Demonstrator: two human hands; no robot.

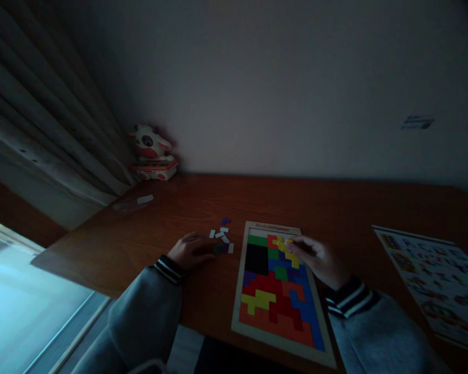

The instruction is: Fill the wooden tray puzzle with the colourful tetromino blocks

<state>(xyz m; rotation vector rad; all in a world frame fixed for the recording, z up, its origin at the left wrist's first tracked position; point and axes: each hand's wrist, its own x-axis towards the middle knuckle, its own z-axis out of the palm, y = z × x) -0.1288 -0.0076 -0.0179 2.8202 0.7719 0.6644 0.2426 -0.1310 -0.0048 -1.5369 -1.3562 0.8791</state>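
A wooden tray puzzle [238, 301] lies on the table, its frame holding interlocking coloured block pieces. Over its upper right part, my right hand [319, 258] is closed in a pinch on a yellow puzzle piece [289, 246], beside other yellow pieces. Part of the piece is hidden by the fingers. To the left of the tray, my left hand [190, 251] rests on the table with fingers apart and nothing visible in it. Close to its fingertips lie a dark green and purple piece [220, 249] and several small white pieces [219, 235]. Behind them is a purple piece [225, 221].
A printed sheet [432, 285] lies on the right of the brown table [335, 208]. A cow-shaped toy [152, 150] stands at the back left corner by the curtain [50, 104]. A small white strip [145, 199] lies in front of the toy.
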